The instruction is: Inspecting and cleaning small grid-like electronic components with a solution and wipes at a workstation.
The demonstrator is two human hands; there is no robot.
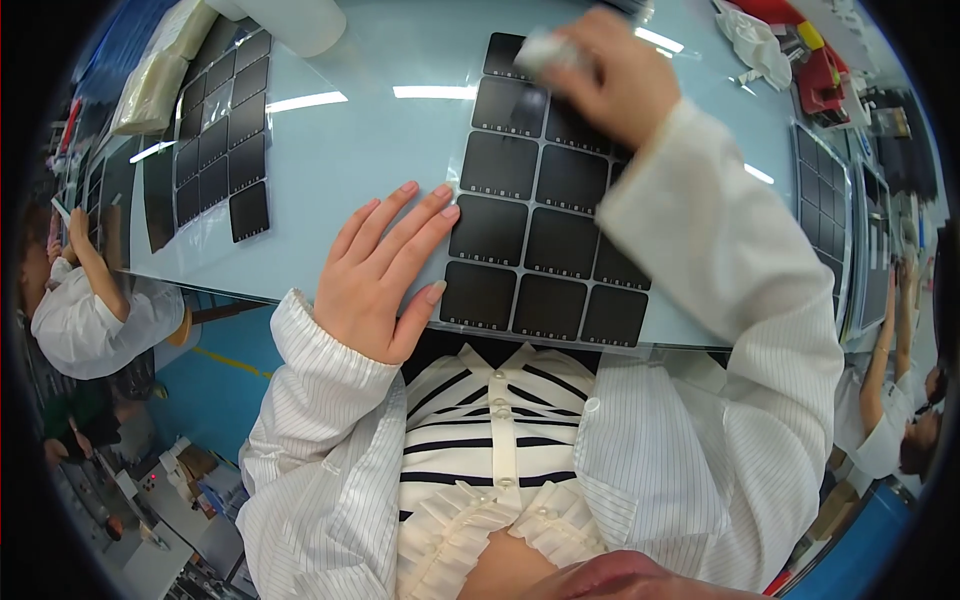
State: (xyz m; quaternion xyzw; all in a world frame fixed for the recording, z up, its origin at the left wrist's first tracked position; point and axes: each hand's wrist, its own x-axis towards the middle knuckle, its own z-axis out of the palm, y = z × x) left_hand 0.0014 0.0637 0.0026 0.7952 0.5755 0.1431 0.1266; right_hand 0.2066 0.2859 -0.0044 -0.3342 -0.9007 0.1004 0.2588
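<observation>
Fifteen or so dark square cells make up the panel [545,215] lying flat on the pale blue glass table [380,150], its near edge just at the table's near rim, directly in front of the person. Each square is black with rounded corners, set in a grid with thin pale gaps between.

At the panel's far end the right hand [610,75] is closed around a small white cloth [545,48] — a blurred wad pressed down on the far-left square. The right sleeve, white with fine stripes, crosses the panel's right side and hides several squares.

Beside the panel, the left hand [385,270] lies open and flat on the table, fingers spread, their tips touching the panel's left edge near the two nearest rows; it grips nothing.

Farther left on the table lies a second panel of black squares [215,140], with clear plastic bags [160,70] beyond it and a white roll [295,22] at the far edge. More dark panels [830,215] sit at the right, past a crumpled white rag [755,45]. Other people in white coats — one at the left [75,300], one at the right [885,400] — stand at the table's sides.
</observation>
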